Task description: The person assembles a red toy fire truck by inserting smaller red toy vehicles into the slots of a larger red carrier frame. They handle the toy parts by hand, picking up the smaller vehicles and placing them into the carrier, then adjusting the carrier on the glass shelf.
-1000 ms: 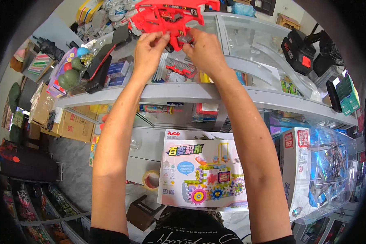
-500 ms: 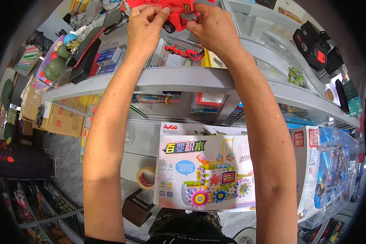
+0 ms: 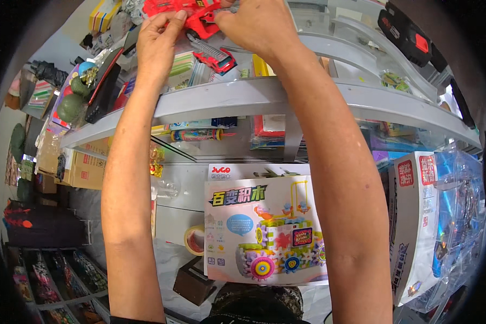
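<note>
At the far top edge, a large red plastic toy truck is held over the glass counter, partly cut off by the picture's edge. My left hand pinches its near side between thumb and fingers. My right hand is closed at its right end, the fingertips partly hidden behind the hand and cut off above. Just below the held truck lies a smaller red toy fire engine with a grey ladder, tilted toward the lower right.
The counter's pale metal edge runs beneath both forearms. Below it stand a picture-printed building-block box, a tape roll and a brown stool. A black battery pack sits right; a dark flat device lies left.
Both hands and the large red truck have shifted left and upward in view, and the truck is turned differently. The smaller fire engine now appears at a steeper slant. The view has shifted too.
</note>
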Demonstrator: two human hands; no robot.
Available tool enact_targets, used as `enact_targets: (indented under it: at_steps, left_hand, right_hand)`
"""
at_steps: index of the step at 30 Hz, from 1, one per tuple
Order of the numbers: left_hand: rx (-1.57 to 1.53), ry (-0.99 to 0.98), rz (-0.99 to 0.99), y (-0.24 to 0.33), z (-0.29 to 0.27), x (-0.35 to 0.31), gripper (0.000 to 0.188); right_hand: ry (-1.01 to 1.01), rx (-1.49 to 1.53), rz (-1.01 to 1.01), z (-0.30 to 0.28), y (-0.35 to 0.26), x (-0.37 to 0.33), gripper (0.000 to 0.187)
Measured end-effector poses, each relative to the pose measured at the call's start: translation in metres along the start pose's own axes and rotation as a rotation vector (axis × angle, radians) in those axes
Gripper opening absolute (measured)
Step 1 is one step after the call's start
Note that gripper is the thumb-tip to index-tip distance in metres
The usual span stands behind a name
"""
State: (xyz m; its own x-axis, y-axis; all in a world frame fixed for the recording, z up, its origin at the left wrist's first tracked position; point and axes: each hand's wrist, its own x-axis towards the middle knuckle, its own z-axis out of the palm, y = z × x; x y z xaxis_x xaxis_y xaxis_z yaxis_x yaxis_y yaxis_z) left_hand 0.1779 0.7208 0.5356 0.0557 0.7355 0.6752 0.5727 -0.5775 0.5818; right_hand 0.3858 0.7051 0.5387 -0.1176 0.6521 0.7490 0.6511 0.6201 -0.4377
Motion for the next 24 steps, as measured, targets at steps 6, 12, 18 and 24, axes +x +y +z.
enact_targets:
  at_steps: [6,12,18,24]
  left_hand:
    - [-0.15,-0.016,-0.073,0.006,-0.001,-0.001,0.034]
    - [-0.242,0.0,-0.144,0.009,0.003,-0.002,0.031]
    - [-0.197,-0.009,-0.092,-0.005,0.001,0.007,0.03]
    - [-0.007,0.052,-0.001,0.001,0.006,0.004,0.033]
  right_hand:
    - [-0.015,-0.018,-0.008,-0.003,0.0,0.003,0.037]
    - [-0.029,-0.05,-0.023,-0.005,0.0,0.004,0.037]
    - [-0.041,-0.065,-0.039,-0.002,-0.006,0.0,0.037]
    - [-0.026,-0.076,-0.042,0.001,-0.005,-0.002,0.037]
